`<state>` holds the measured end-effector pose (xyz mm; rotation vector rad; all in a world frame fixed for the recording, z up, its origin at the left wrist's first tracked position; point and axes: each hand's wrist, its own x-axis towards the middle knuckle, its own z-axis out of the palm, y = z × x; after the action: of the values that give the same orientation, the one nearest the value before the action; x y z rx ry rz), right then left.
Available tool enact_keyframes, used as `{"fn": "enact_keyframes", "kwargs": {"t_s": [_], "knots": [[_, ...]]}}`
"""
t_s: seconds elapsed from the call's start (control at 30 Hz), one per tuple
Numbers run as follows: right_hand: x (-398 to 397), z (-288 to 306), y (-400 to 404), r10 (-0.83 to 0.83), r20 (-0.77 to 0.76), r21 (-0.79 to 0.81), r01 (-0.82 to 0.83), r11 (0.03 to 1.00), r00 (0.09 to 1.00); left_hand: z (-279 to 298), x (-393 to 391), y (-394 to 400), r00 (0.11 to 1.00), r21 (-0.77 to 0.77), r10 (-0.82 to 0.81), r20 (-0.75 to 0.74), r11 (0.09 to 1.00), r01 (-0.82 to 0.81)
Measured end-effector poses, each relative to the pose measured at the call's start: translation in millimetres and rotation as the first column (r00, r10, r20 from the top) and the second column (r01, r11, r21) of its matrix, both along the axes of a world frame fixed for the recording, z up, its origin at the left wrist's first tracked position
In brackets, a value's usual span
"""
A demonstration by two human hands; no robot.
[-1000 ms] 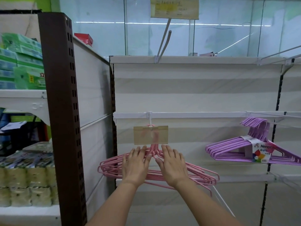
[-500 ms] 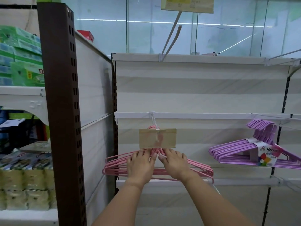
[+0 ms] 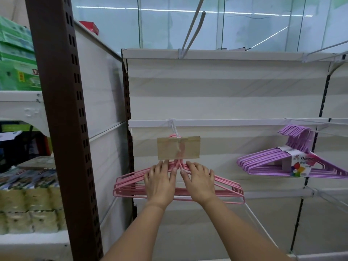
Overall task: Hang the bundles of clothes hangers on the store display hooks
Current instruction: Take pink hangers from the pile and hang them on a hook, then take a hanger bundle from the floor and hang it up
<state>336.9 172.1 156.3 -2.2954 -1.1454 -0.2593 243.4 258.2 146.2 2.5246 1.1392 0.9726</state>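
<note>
Pale shelving panel (image 3: 216,95) ahead. Pink hanger bundle (image 3: 227,187) hangs on the display hook (image 3: 174,129) behind a tan price tag (image 3: 178,150). My left hand (image 3: 160,182) and right hand (image 3: 199,182) press it, fingers straight, gripping nothing. Purple hanger bundle (image 3: 273,160) hangs right.

"Hone…" partly legible on the paper band (image 3: 299,162) around the purple hangers (image 3: 267,161), other labels unreadable

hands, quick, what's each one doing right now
Left hand: open, straight fingers resting on the pink hanger bundle.
Right hand: open, fingers on the same bundle.
</note>
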Motion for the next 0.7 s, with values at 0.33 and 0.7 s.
{"fn": "enact_keyframes", "kwargs": {"t_s": [0.33, 0.7], "knots": [[-9, -4, -23, -0.052, 0.064, -0.048, 0.055, 0.997, 0.997, -5, -20, -17, 0.993, 0.082, -0.1, 0.062, 0.992, 0.095], [-1, -41, -97, -0.247, 0.023, 0.081, 0.244, 0.966, 0.969, -32, 6, -91, 0.882, 0.064, -0.295, 0.368, 0.954, 0.293]]}}
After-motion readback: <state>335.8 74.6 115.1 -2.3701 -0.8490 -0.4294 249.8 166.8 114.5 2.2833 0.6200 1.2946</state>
